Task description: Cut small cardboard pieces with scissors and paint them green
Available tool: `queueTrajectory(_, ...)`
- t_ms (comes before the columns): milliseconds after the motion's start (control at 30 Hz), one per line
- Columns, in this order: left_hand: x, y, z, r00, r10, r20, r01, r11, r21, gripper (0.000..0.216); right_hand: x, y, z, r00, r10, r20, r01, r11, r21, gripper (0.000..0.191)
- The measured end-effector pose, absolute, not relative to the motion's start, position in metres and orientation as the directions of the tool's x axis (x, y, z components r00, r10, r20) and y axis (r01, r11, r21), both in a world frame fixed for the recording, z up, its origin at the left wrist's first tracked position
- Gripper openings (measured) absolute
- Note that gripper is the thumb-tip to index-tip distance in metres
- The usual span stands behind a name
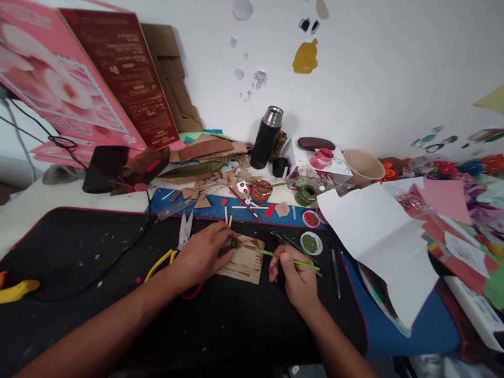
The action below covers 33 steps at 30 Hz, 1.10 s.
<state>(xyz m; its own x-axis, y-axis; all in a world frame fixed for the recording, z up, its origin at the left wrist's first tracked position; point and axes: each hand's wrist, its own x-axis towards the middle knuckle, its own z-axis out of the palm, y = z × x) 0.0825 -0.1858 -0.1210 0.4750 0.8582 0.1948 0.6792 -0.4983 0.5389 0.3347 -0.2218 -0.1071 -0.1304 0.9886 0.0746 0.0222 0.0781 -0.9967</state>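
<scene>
My right hand (295, 278) is closed round a paintbrush with a bright green handle (291, 259). Its bristle end points left, low over a piece of ribbed cardboard (246, 266) marked with brown streaks. At the cardboard's left side my left hand (207, 249) grips its upper left part between thumb and fingers; the fingertips and the brush tip meet closely there. Scissors with yellow handles (160, 262) lie partly under the left wrist. A lid with green paint (311, 243) sits just beyond my right hand, beside dark pens.
Open jars of brown paint (261, 192) and green paint (306, 195) stand behind the cardboard, among many cardboard scraps. Further back is a black thermos (266, 137). White paper (378, 241) spreads at the right. A black phone (105, 169) and a cable lie left.
</scene>
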Motion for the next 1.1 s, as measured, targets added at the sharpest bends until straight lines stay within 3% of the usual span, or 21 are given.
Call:
queueTrajectory(800,0.082,-0.185,-0.122,0.467,0.864,0.189,0.682,-0.488,0.545,0.022,0.336,-0.222,-0.105,-0.22,0.969,0.115,0.051,0.129,-0.99,0.05)
queueTrajectory(1100,0.082,-0.185,-0.119,0.461,0.876,0.143,0.678,-0.451,0.58,0.021,0.345,-0.222,-0.105,-0.145,0.986,0.082,0.031,0.088,-0.996,0.05)
